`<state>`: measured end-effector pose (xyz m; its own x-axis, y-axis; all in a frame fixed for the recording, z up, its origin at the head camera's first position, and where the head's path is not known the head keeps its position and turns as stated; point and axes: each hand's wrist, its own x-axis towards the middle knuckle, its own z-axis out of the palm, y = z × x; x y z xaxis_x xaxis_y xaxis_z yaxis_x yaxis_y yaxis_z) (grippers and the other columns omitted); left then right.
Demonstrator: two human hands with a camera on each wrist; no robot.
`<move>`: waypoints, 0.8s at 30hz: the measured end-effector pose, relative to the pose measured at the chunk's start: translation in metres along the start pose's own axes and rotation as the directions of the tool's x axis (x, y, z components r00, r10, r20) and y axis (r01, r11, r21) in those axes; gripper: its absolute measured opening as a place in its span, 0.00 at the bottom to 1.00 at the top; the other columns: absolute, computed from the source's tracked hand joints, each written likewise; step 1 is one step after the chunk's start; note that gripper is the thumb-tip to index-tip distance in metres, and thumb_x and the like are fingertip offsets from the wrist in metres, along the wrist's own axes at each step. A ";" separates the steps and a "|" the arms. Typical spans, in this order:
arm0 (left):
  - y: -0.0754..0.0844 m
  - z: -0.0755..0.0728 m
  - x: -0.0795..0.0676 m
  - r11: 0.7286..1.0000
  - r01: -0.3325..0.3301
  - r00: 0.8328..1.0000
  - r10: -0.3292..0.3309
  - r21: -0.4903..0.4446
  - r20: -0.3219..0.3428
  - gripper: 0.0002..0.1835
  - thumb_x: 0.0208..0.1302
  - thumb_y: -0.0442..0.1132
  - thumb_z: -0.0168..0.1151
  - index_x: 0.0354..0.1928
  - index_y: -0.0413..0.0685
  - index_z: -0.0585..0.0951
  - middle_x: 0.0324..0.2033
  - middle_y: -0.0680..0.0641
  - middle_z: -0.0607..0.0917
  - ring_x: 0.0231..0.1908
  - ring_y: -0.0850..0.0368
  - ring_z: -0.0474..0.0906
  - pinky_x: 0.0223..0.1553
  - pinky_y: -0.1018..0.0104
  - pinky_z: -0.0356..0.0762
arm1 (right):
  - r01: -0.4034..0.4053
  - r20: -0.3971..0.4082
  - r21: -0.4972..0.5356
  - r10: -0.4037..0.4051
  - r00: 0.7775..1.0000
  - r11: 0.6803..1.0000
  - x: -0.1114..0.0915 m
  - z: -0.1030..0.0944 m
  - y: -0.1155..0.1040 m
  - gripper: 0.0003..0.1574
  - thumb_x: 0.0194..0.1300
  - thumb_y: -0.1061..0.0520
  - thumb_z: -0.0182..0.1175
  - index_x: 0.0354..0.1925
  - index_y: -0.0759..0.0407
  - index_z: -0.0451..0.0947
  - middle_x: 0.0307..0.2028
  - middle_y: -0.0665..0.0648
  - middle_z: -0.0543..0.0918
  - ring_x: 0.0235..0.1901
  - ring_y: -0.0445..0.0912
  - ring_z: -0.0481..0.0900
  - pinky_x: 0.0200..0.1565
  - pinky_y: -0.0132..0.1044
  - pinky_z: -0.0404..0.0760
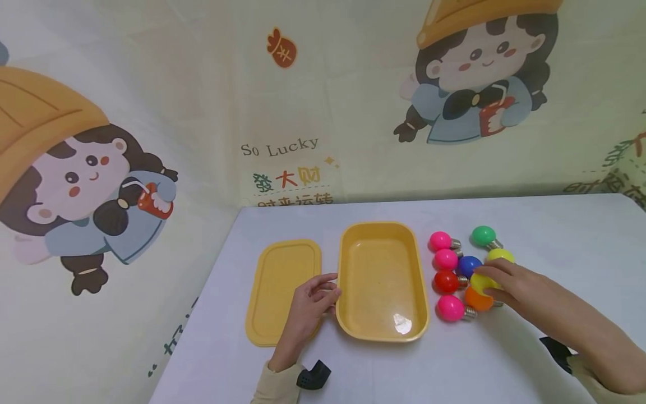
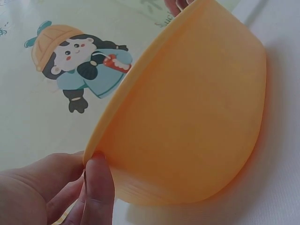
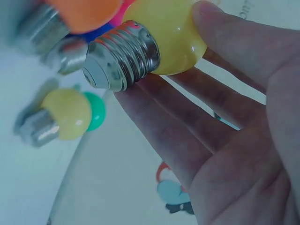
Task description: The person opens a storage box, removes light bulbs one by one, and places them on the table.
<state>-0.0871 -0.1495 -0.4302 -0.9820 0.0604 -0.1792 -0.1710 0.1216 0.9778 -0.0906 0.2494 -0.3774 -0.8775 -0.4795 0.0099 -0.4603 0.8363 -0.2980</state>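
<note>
My left hand [image 1: 314,300] is at the left side of a yellow plastic box [image 1: 382,278]; in the left wrist view its thumb and finger pinch the box's rim [image 2: 123,89]. Over on the right, my right hand [image 1: 520,286] holds a yellow light bulb [image 3: 171,35] between thumb and fingers, its silver screw base pointing away from the palm. That bulb is just above an orange bulb [image 1: 478,299] and beside a blue bulb [image 1: 468,266]. Another yellow bulb [image 1: 501,256] lies behind the hand, partly covered in the head view.
Pink bulbs [image 1: 451,308] and a red bulb [image 1: 446,281] form a column right of the box. A green bulb [image 1: 483,235] lies at the back. The flat yellow lid [image 1: 282,280] rests left of the box on the white table [image 1: 383,373]. A printed cloth [image 1: 363,101] hangs behind.
</note>
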 end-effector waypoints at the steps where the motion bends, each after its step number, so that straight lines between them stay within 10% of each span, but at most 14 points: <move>1: 0.000 0.000 0.000 1.000 0.001 1.000 -0.001 -0.002 0.001 0.22 0.64 0.39 0.68 0.59 0.41 0.79 0.42 0.45 0.82 0.32 0.58 0.81 0.33 0.70 0.83 | -0.006 0.001 -0.003 0.006 1.000 1.000 -0.001 0.001 0.003 0.28 0.55 0.60 0.73 0.55 0.53 0.79 0.51 0.58 0.79 0.47 0.53 0.81 0.38 0.41 0.87; 24: -0.003 -0.001 0.002 1.000 -0.020 1.000 0.020 0.011 0.006 0.23 0.64 0.39 0.68 0.59 0.39 0.78 0.42 0.42 0.81 0.34 0.57 0.82 0.34 0.70 0.84 | -0.056 -0.020 -0.012 0.056 0.998 0.998 -0.003 0.018 0.041 0.25 0.56 0.58 0.72 0.52 0.61 0.80 0.46 0.62 0.81 0.43 0.57 0.83 0.38 0.47 0.86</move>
<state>-0.0885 -0.1508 -0.4336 -0.9847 0.0690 -0.1602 -0.1503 0.1308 0.9800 -0.1049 0.2803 -0.4071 -0.9043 -0.4267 0.0121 -0.4120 0.8650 -0.2865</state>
